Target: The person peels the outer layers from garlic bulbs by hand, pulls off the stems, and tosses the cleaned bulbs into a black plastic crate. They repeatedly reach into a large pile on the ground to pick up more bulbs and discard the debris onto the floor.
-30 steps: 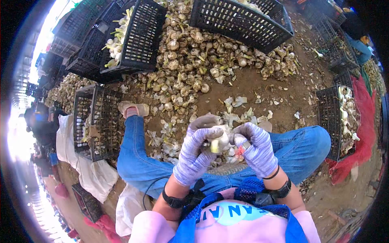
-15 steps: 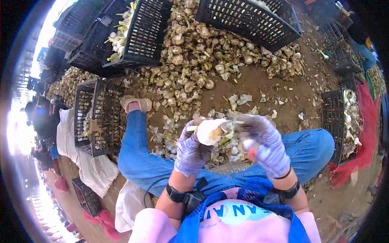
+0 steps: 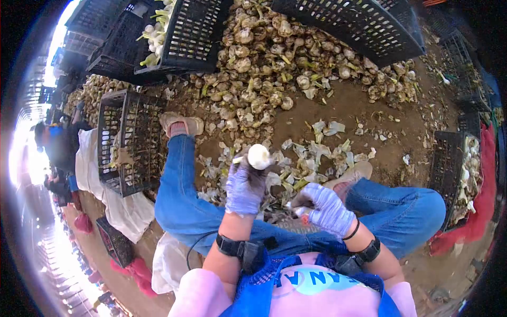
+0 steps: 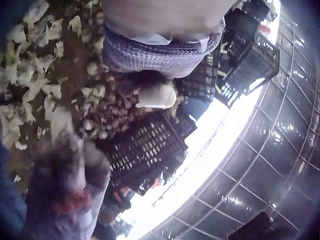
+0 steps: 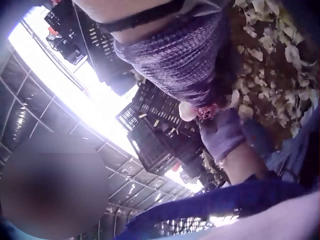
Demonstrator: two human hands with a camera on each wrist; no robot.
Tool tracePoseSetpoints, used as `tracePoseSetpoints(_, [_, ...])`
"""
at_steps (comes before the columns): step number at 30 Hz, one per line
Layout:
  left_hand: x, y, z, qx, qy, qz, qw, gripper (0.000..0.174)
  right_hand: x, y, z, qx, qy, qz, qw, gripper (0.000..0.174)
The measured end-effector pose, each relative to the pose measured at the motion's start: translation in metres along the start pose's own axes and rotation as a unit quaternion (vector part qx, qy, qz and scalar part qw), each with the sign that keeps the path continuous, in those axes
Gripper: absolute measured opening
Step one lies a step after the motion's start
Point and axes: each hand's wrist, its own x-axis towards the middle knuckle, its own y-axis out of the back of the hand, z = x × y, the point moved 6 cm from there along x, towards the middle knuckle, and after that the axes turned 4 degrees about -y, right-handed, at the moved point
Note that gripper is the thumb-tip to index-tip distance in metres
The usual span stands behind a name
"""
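Observation:
My gloved left hand (image 3: 246,189) is raised over the scraps and grips a pale garlic bulb (image 3: 259,157), its round white side facing up. In the left wrist view the bulb (image 4: 157,96) sticks out below the glove cuff (image 4: 162,55). Lower and to the right, apart from the bulb, my gloved right hand (image 3: 327,209) has bent fingers round a small red-and-white item (image 3: 304,217), mostly hidden. Its red part (image 4: 74,202) shows blurred in the left wrist view. The right wrist view shows the left hand (image 5: 224,134) beyond the right glove (image 5: 175,60).
Pale peelings (image 3: 306,161) litter the ground between the legs. Behind them lies a large garlic heap (image 3: 253,63), with black crates (image 3: 193,37) at its back. Another crate (image 3: 124,142) stands left, and one with garlic (image 3: 449,174) right, beside red netting (image 3: 483,206).
The hands have moved apart: the left has risen with the bulb, while the right has dropped toward the lap. The bulb has turned, and the head view has shifted slightly.

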Motion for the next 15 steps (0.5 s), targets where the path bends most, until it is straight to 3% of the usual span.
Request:
tracePoseSetpoints(2, [0.022,0.019,0.006,-0.021,0.027,0.043,0.998,0.023,0.002,0.002,0.029,-0.050,-0.038,0.040,0.997,0.018])
tracePoseSetpoints(4, [0.042,0.044,0.016,-0.019,-0.009,0.120,0.993,0.027,0.004,0.003,0.041,-0.054,-0.060,0.038,0.996,0.018])
tracePoseSetpoints(5, [0.057,0.057,0.021,0.066,-0.005,0.197,0.978,0.026,0.008,0.004,0.047,-0.062,-0.079,0.040,0.994,0.018])
tracePoseSetpoints(6, [0.073,0.063,0.020,0.068,-0.004,0.203,0.977,0.026,0.013,0.005,0.049,-0.058,-0.082,0.034,0.994,0.018])
tracePoseSetpoints(8, [0.106,0.073,0.027,0.365,-0.063,0.148,0.917,0.022,0.019,0.010,0.052,-0.049,-0.118,0.033,0.991,0.020])
tracePoseSetpoints(9, [0.126,0.076,0.027,0.460,-0.051,0.123,0.878,0.023,0.022,0.011,0.057,-0.032,-0.135,0.019,0.990,0.022])
tracePoseSetpoints(10, [0.140,0.082,0.023,0.461,-0.049,0.126,0.877,0.023,0.023,0.011,0.065,-0.029,-0.137,0.016,0.990,0.022])
tracePoseSetpoints(11, [0.148,0.056,0.028,0.652,-0.116,0.080,0.745,0.028,0.022,0.010,0.077,-0.020,-0.140,0.030,0.989,0.022])
tracePoseSetpoints(12, [0.156,0.034,0.026,0.802,-0.175,0.026,0.570,0.036,0.024,0.011,0.082,-0.012,-0.144,0.045,0.988,0.022])
tracePoseSetpoints(13, [0.168,0.032,0.022,0.803,-0.172,0.026,0.570,0.036,0.023,0.013,0.084,0.024,-0.187,0.048,0.981,0.021])
tracePoseSetpoints(15, [0.191,0.026,-0.007,0.905,-0.099,-0.116,0.398,0.044,0.023,0.019,0.083,-0.036,-0.158,0.070,0.984,0.022])
